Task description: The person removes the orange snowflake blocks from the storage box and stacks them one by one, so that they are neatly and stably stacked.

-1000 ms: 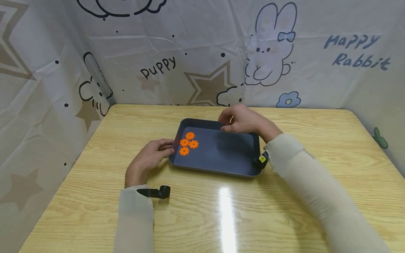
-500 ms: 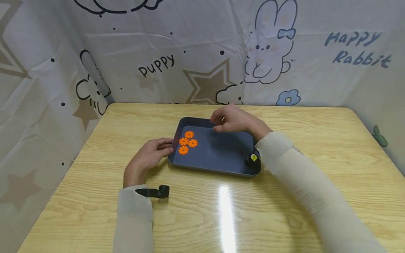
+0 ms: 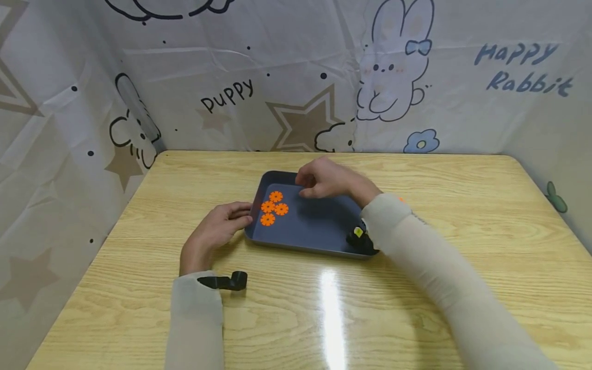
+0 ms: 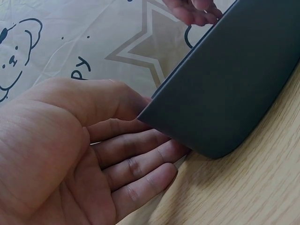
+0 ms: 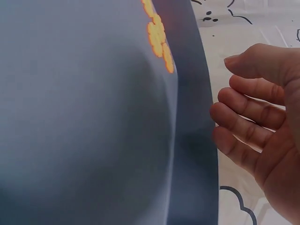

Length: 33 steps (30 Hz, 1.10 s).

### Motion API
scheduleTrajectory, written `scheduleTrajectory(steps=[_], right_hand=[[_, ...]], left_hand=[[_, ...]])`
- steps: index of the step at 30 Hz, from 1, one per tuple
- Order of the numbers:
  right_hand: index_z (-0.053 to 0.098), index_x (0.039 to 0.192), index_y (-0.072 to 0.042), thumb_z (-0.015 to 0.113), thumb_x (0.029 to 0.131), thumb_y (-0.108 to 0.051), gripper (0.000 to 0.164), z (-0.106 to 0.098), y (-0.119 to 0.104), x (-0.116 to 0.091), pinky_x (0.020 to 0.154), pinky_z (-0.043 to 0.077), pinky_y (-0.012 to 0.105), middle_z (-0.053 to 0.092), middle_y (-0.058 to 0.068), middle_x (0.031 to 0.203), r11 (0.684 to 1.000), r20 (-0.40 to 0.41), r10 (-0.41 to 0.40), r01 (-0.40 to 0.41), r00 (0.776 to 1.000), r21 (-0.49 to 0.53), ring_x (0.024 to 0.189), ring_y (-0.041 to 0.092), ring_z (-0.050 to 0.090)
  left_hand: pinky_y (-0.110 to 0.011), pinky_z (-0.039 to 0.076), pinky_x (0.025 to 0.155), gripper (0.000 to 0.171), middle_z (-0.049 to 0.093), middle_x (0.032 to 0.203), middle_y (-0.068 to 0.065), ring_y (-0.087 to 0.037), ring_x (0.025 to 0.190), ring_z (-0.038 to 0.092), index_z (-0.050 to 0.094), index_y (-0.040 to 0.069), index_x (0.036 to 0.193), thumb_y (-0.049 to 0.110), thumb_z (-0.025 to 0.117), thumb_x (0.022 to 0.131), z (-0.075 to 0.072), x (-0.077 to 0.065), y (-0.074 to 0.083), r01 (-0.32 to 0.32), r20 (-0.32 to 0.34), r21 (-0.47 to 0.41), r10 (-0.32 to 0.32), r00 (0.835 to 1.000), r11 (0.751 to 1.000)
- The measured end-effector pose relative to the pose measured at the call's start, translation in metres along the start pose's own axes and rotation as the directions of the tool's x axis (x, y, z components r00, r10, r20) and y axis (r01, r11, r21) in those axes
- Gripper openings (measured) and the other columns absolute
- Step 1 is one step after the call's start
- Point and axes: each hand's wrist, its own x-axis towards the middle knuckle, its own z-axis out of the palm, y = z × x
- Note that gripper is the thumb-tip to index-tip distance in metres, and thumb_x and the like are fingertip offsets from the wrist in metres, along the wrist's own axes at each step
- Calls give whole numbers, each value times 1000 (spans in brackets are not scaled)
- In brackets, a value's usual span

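Note:
A dark grey rectangular tray [image 3: 305, 234] sits on the table, angled slightly. Several flat orange notched discs [image 3: 281, 209] lie together on its floor toward the left; the right wrist view shows the same discs [image 5: 156, 37] near a wall. My left hand [image 3: 217, 228] holds the tray's left end, thumb at the rim and fingers against the outer wall [image 4: 211, 103]. Over the far part of the tray hovers my right hand [image 3: 328, 180], its fingers loosely bent. Nothing is between those fingers [image 5: 243, 112] in the right wrist view.
The wooden table [image 3: 287, 318] ends at a printed cloth backdrop [image 3: 296, 67]. A small orange spot [image 3: 401, 199] shows just behind the right sleeve, mostly hidden. Each wrist carries a small black camera [image 3: 238, 280].
My right hand has moved left above the tray, and its forearm now covers the tray's right end. An orange spot has appeared behind that sleeve. The left hand and discs stay put.

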Motion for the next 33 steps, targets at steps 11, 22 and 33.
scheduleTrajectory(steps=[11,22,33], right_hand=[[72,111,3,74,88,-15,29,17,0,18,82,56,35,72,12,103,1000,97,-13,13,995,-2,90,20,68],[73,108,-3,75,87,-16,25,25,-4,30,78,54,33,71,4,96,999,186,19,-10,982,-51,84,16,65],[74,104,-4,77,87,-20,23,38,-9,45,77,53,34,69,3,93,995,235,16,7,972,-100,82,17,63]], left_hand=[[-47,39,107,41,56,140,-13,-28,128,51,55,6,143,18,57,104,-1,0,0,3,10,-11,-3,1000,1000],[-45,40,107,41,61,134,-12,-26,124,55,56,8,142,19,59,103,2,7,4,16,12,-18,-15,1000,1000],[-47,39,107,40,58,138,-13,-28,127,52,57,7,141,19,58,103,-3,2,-1,3,6,-4,-3,1000,1000]])
